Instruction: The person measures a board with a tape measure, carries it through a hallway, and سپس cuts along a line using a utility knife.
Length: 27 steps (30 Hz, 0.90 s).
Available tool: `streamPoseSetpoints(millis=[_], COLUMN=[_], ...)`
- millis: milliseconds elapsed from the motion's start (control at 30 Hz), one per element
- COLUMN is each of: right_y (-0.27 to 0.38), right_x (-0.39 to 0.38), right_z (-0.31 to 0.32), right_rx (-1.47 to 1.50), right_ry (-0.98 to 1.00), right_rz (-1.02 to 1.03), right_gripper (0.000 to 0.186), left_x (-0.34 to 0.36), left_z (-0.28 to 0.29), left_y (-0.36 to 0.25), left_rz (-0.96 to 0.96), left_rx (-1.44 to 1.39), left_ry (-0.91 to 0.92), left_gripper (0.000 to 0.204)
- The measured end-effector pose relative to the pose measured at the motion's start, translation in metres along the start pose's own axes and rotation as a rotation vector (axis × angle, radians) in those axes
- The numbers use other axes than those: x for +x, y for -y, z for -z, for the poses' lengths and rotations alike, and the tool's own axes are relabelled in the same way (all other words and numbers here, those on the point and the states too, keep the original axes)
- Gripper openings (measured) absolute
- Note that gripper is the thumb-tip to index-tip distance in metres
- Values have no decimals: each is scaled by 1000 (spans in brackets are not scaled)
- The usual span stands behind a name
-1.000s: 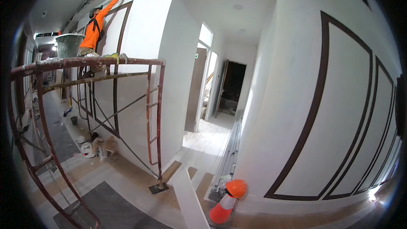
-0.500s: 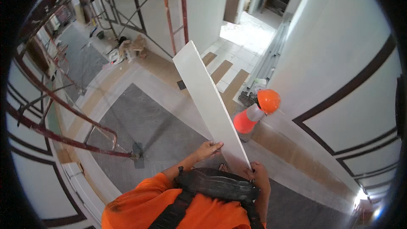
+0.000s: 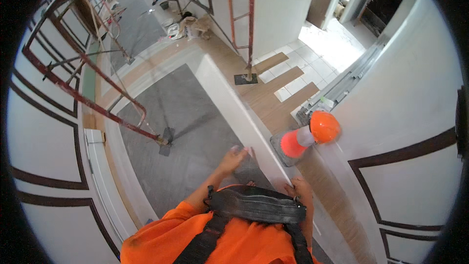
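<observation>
A long, narrow white board [image 3: 244,123] stretches away from me at a slant over the floor, its thin edge facing right. At its near right edge, the fingers of my right hand [image 3: 299,189] are wrapped round the board. My left hand [image 3: 231,160] is at the board's left side, slightly blurred, with its fingers apart and the fingertips close to the edge. Whether they touch it I cannot tell. A black bag [image 3: 256,205] is strapped across the front of my orange shirt and hides part of the board's near end.
Right of the board stands an orange-and-white traffic cone [image 3: 294,143] with an orange hard hat [image 3: 325,127] on top. Red scaffold frames [image 3: 88,102] rise at left, another [image 3: 241,17] farther back. Wood planks [image 3: 286,83] and metal channels [image 3: 342,83] lie towards the doorway.
My view has turned, so the surroundings sit farther right. The board's far end has dropped lower, and my left hand's fingers have loosened from its left edge. My right hand keeps its grip.
</observation>
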State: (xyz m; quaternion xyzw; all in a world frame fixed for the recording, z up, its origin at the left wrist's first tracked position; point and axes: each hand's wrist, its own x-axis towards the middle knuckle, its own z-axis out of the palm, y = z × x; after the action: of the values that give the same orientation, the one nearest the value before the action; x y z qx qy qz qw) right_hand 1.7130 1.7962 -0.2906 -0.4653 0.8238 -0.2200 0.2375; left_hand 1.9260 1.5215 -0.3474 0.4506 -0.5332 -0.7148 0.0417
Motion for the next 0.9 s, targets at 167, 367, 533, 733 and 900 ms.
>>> streamPoseSetpoints(millis=[167,367,533,733,900], right_y=[-7,-13,10,26,62], right_x=[17,29,46,75,110], right_z=[-9,-31,-56,-110,-144], right_rx=[-245,-371,-350,-390,-301], right_ry=[121,185,310,283,274], right_rz=[-67,-27,50,261,301], right_gripper=[36,22,39,36,41], left_x=[-38,-48,-54,-22,-23], left_z=[-14,-50,-62,-30,16], left_y=[-45,-54,-55,-27,17], left_rz=[80,137,-739,-519,-246], left_rx=[-228,138,875,1664,1490], left_ry=[8,432,233,272,214], left_gripper=[115,77,36,37,32])
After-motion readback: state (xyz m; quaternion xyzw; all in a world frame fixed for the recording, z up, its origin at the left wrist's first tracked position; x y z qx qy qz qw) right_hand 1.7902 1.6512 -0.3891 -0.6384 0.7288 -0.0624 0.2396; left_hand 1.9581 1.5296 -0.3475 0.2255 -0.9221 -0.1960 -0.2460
